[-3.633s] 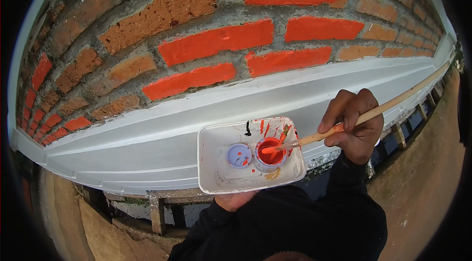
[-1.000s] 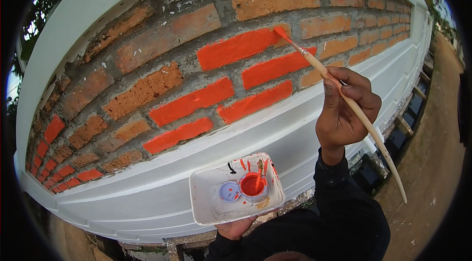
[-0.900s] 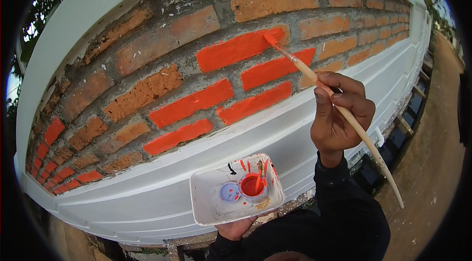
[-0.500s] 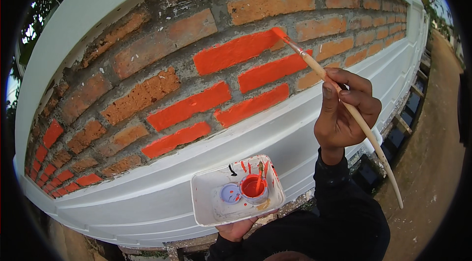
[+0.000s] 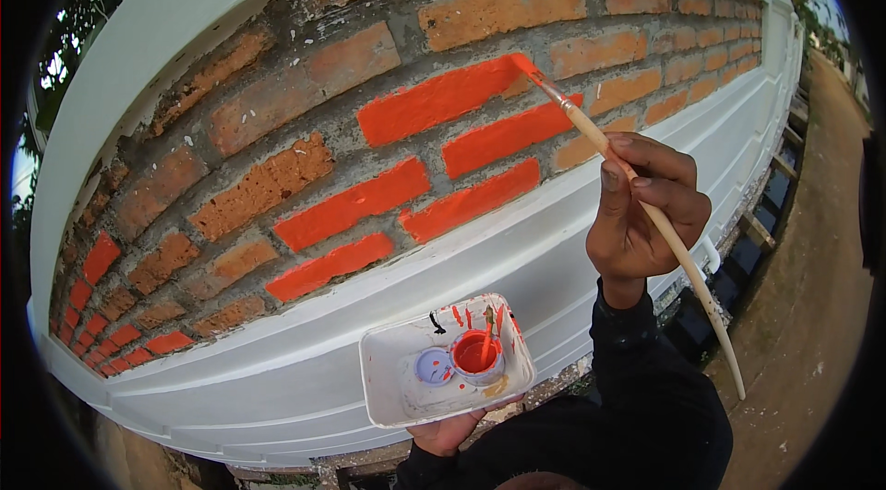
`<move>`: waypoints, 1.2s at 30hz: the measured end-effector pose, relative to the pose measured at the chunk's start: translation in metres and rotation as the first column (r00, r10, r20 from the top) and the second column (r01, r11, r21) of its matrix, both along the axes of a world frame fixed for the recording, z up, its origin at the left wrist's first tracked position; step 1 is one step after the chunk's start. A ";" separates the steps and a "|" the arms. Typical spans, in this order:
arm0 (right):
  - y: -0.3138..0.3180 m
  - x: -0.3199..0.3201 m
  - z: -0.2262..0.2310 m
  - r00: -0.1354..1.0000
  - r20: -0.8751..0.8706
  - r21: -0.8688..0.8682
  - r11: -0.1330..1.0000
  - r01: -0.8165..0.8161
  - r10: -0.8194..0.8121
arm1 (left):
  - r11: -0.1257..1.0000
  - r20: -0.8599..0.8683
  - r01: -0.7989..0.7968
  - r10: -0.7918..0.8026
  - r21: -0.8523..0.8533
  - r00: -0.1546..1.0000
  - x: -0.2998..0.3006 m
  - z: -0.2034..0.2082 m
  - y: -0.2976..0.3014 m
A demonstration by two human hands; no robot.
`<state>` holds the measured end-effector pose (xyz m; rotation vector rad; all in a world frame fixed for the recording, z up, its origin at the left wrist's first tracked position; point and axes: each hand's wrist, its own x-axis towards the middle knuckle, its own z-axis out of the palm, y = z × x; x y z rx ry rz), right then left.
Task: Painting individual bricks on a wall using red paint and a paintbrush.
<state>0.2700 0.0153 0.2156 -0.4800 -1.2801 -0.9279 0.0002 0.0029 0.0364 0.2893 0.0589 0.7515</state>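
Observation:
My right hand point(image 5: 646, 209) pinches a long wooden-handled paintbrush point(image 5: 679, 250). Its red-coated bristles touch the right end of a brick point(image 5: 443, 99) that is mostly covered in wet-looking red-orange paint. Below that brick, several others are painted the same colour. My left hand point(image 5: 445, 433) supports a white plastic tray point(image 5: 388, 398) from beneath, its fingers mostly hidden under it. Inside the tray stands a small cup of red paint point(image 5: 474, 356) with a thin paint-smeared stick or brush leaning in it. Beside the cup lies a pale lavender lid point(image 5: 433, 365) spotted with red.
The brick wall point(image 5: 503, 12) has grey mortar joints and many unpainted bricks above and to the right. A white frame point(image 5: 97, 102) borders it, with a white ledge point(image 5: 258, 370) below. On the right, a dark ditch point(image 5: 738, 259) runs beside a dirt path point(image 5: 821, 241).
The brush tip has shifted slightly along the right end of the brick, and my right hand has moved a little left and down. The tray stays almost still.

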 end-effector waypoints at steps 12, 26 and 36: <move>-0.005 0.002 -0.002 0.999 -0.037 -0.037 0.999 0.034 -0.036 | 0.991 0.036 0.036 -0.032 -0.129 0.999 0.000 -0.003 -0.002; -0.003 0.004 0.007 0.999 -0.033 0.006 0.999 0.032 -0.032 | 0.993 0.046 0.030 -0.025 -0.112 0.999 0.002 -0.008 -0.002; -0.004 0.007 0.008 1.000 -0.019 0.023 1.000 0.013 -0.013 | 0.997 0.021 0.050 -0.049 -0.059 0.999 0.001 -0.006 -0.005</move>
